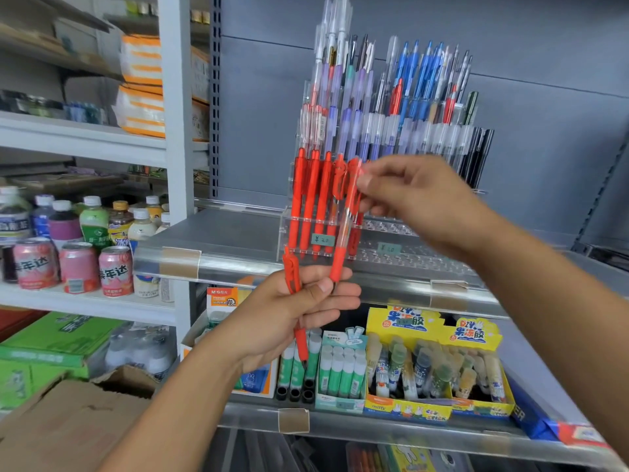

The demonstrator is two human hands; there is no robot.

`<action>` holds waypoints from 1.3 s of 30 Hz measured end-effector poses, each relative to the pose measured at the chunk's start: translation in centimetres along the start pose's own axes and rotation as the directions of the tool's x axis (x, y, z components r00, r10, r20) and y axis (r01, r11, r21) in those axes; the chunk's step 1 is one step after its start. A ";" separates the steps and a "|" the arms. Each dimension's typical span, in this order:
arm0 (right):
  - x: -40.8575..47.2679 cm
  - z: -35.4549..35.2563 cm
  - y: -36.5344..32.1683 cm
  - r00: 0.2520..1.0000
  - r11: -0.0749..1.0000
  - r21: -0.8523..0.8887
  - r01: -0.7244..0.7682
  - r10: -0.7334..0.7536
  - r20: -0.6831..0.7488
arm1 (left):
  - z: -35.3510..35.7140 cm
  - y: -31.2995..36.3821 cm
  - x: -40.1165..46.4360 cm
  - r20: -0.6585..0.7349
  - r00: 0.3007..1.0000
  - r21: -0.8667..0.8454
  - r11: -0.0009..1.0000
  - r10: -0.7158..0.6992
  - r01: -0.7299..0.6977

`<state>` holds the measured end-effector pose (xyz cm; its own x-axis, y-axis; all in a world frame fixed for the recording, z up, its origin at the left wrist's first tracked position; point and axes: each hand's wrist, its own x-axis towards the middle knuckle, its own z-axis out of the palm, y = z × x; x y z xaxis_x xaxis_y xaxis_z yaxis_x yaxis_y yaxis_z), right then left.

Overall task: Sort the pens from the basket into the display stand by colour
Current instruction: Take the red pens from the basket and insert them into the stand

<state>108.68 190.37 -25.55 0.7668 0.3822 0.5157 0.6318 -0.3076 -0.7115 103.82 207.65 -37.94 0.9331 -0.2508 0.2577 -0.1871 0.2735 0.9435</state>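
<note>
1. A red pen (343,226) was pinched at its top by the right hand (413,199), just in front of the acrylic display stand (289,229).
2. Another red pen (295,301) was gripped in the left hand (289,315).
3. Next up, probably: a free hole in the red row at the stand's front left needed finding.

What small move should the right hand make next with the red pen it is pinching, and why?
Probably lower the red pen into a free slot beside the red pens already standing in the front row of the display stand. The right hand pinches its top just in front of that row, tip down near the left hand, which holds another red pen.
</note>
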 end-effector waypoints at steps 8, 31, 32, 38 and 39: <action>5.2 -3.3 -2.8 0.992 0.984 -0.163 0.067 -0.084 -0.098 | -0.2 0.3 0.1 -0.018 1.000 0.012 1.000 0.009 -0.009; 7.6 -2.4 -1.7 0.994 0.941 -0.336 -0.037 -0.001 -0.113 | -0.4 1.4 -0.2 -0.022 0.998 -0.019 0.999 0.051 -0.051; 7.5 -2.3 -1.6 0.995 0.937 -0.348 -0.028 -0.008 -0.104 | -0.4 1.5 -0.2 -0.022 0.998 -0.019 0.998 0.053 -0.054; 7.2 -1.8 -1.7 0.996 0.919 -0.394 -0.001 -0.033 -0.080 | -0.5 1.8 0.0 -0.035 0.996 -0.007 0.997 0.080 -0.080; 7.3 -1.7 -1.7 0.996 0.914 -0.406 -0.012 -0.024 -0.082 | -0.5 1.8 0.0 -0.039 0.996 -0.004 0.997 0.081 -0.082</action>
<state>113.41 192.17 -19.72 0.7584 0.3170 0.5695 0.6143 -0.6395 -0.4622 103.64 208.63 -36.31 0.9260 -0.1915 0.3254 -0.2613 0.2971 0.9184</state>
